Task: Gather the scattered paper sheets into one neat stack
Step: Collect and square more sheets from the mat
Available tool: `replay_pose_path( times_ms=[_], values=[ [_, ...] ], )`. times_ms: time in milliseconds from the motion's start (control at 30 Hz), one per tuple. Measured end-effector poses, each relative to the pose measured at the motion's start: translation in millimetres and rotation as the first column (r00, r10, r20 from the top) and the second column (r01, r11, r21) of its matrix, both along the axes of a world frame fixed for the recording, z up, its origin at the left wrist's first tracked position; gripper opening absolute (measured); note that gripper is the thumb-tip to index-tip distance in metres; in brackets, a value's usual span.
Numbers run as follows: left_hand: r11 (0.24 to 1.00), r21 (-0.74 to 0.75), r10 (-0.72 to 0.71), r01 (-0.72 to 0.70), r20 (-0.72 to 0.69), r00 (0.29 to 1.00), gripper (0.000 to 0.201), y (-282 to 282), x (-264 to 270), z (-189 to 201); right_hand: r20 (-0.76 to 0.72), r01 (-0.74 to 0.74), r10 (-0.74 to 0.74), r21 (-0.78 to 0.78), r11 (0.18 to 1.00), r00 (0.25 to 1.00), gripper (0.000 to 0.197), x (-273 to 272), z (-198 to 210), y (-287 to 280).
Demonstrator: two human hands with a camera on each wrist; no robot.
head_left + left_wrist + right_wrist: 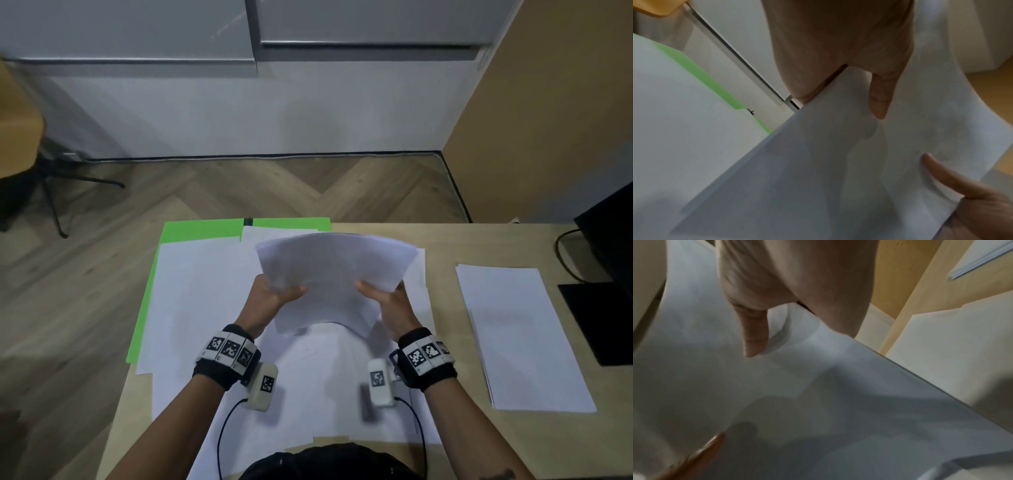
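Note:
A bundle of white paper sheets (334, 274) is held up above the desk, bowed and fanned at its far edge. My left hand (274, 294) grips its left side, thumb on top, and my right hand (383, 294) grips its right side the same way. In the left wrist view the thumb (879, 97) presses on the bundle (818, 162); the right wrist view shows the right thumb (754, 334) on the bundle (797, 386). More white sheets (205, 308) lie spread over the desk under the hands. A separate neat stack (520, 339) lies to the right.
Green sheets (191, 229) stick out from under the white ones at the desk's far left. The wooden desk (442, 240) ends just beyond them, with floor past it. A black monitor base (599, 318) and cable stand at the right edge. A chair (20, 137) stands far left.

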State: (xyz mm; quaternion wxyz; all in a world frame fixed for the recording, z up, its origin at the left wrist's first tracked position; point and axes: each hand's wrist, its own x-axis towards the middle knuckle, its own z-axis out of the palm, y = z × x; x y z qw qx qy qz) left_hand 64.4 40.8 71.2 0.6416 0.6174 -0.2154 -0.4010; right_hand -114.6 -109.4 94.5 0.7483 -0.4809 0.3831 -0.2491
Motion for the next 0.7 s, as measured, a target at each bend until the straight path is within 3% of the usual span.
replay_pose_path(
  times_ms=[133,233,333,400,467,533,600,633,700],
  values=[
    [0.99,0.138,0.042,-0.044,0.015,0.999,0.024,4,2,-18,-0.113,-0.02,0.021,0.012,1.0,0.993,0.029,-1,-13,1],
    [0.944,0.327,-0.008,-0.041,0.145,0.989,0.027,9,2,-47,-0.276,-0.013,0.014,0.005,1.0,0.961,0.021,2,-19,1],
    [0.936,0.348,-0.007,-0.058,0.184,0.983,0.01,12,2,-56,-0.368,0.003,-0.033,-0.081,0.997,0.929,0.02,3,-26,-6],
    [0.928,0.366,0.0,-0.065,0.174,0.985,0.013,17,6,-61,-0.382,-0.025,-0.028,-0.133,0.991,0.924,0.024,4,-36,-11],
    [0.88,0.444,0.067,-0.169,0.235,0.97,0.016,26,15,-75,-0.395,-0.021,-0.04,-0.148,0.989,0.918,0.034,4,-49,-15],
    [0.718,0.618,0.135,-0.321,0.329,0.935,0.031,37,25,-92,-0.451,-0.025,-0.038,-0.134,0.991,0.891,0.04,1,-65,-18],
    [0.419,0.816,0.098,-0.398,0.395,0.913,0.058,49,34,-104,-0.55,-0.019,-0.049,-0.119,0.993,0.834,0.045,-6,-85,-19],
    [0.316,0.867,0.094,-0.385,0.375,0.922,0.075,55,37,-108,-0.599,-0.012,-0.059,-0.114,0.993,0.799,0.048,-10,-97,-19],
    [0.248,0.904,0.11,-0.349,0.331,0.937,0.108,63,38,-115,-0.673,0.03,-0.083,-0.09,0.996,0.735,0.052,-21,-120,-19]
  ],
)
